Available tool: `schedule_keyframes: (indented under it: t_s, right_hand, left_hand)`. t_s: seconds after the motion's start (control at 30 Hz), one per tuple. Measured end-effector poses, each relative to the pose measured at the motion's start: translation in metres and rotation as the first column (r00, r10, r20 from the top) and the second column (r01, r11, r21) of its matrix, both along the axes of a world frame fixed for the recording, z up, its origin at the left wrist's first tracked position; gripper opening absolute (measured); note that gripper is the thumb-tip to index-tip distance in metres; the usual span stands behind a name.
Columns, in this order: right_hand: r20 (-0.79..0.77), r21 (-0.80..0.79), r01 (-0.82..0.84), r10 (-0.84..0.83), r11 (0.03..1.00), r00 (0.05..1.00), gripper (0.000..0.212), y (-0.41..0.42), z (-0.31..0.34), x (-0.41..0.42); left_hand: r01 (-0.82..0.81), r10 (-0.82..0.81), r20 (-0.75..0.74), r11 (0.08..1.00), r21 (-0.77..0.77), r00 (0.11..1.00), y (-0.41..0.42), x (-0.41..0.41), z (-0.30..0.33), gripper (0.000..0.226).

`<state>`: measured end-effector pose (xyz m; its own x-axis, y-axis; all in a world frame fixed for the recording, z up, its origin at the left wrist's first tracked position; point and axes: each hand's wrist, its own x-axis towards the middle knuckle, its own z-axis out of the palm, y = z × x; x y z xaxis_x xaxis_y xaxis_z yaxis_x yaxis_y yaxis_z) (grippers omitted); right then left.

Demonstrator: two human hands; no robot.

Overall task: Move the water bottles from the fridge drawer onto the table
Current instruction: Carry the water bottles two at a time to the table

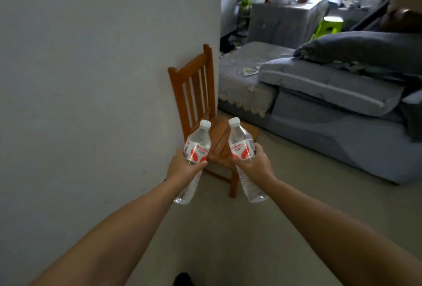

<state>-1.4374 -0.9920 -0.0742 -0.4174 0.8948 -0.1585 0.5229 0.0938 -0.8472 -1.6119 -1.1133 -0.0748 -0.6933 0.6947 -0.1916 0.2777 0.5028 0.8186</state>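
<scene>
I hold one clear water bottle in each hand, both with white caps and red-and-white labels. My left hand (182,167) grips the left water bottle (198,142) around its middle, cap tilted up and slightly right. My right hand (255,164) grips the right water bottle (241,139) around its middle, cap tilted up and slightly left. Both arms stretch forward at chest height, the bottles side by side and apart. No fridge drawer is in view. A grey covered table (285,21) with clutter on top stands far back in the room.
A white wall (91,80) fills the left. A wooden chair (196,89) stands against the wall's corner, straight ahead. A grey sofa (319,103) with cushions lies to the right. A green stool (328,25) sits farther back. Beige floor (296,194) runs between chair and sofa.
</scene>
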Motion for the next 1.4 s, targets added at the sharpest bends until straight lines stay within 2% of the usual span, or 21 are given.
schedule_keyframes:
  t_s: [0.17, 0.37, 0.53, 0.63, 0.73, 0.8, 0.97, 1.17, 1.4]
  right_hand:
    - [-0.012, -0.019, 0.195, -0.196, 0.981, 0.981, 0.069, 0.060, -0.010, 0.061]
    - [-0.066, -0.006, 0.478, -0.477, 0.878, 0.876, 0.057, 0.137, -0.005, 0.108]
    - [-0.077, -0.017, 0.660, -0.659, 0.751, 0.748, 0.053, 0.189, 0.006, 0.146]
    - [-0.094, -0.010, 0.769, -0.767, 0.639, 0.635, 0.049, 0.207, 0.004, 0.177]
    - [-0.070, -0.026, 0.853, -0.853, 0.520, 0.518, 0.037, 0.215, 0.002, 0.220]
    - [-0.075, -0.031, 0.901, -0.900, 0.433, 0.429, 0.039, 0.215, 0.002, 0.251]
    - [-0.029, 0.008, 0.978, -0.978, 0.207, 0.207, 0.056, 0.213, -0.008, 0.348]
    - [-0.042, -0.013, 1.000, -0.999, 0.015, 0.014, 0.055, 0.225, -0.012, 0.470]
    - [0.012, -0.003, 0.987, -0.987, -0.158, -0.158, 0.056, 0.225, -0.004, 0.593]
  left_hand:
    - [0.216, -0.216, 0.032, 0.976, 0.003, 0.976, 0.102, 0.024, -0.003, 0.063]
    - [0.453, -0.453, 0.002, 0.891, 0.022, 0.892, 0.234, 0.061, 0.003, 0.051]
    - [0.627, -0.630, -0.055, 0.776, -0.063, 0.774, 0.343, 0.097, 0.013, 0.056]
    - [0.723, -0.729, -0.089, 0.684, -0.095, 0.679, 0.393, 0.132, 0.012, 0.060]
    - [0.804, -0.811, -0.060, 0.585, -0.110, 0.582, 0.431, 0.186, 0.007, 0.056]
    - [0.854, -0.863, -0.039, 0.505, -0.123, 0.504, 0.450, 0.226, 0.004, 0.055]
    - [0.940, -0.947, -0.001, 0.318, -0.120, 0.321, 0.487, 0.347, -0.007, 0.062]
    - [0.982, -0.986, 0.009, 0.162, -0.102, 0.164, 0.520, 0.494, -0.006, 0.061]
    - [0.995, -1.000, 0.005, 0.017, -0.095, 0.017, 0.549, 0.655, 0.005, 0.064]
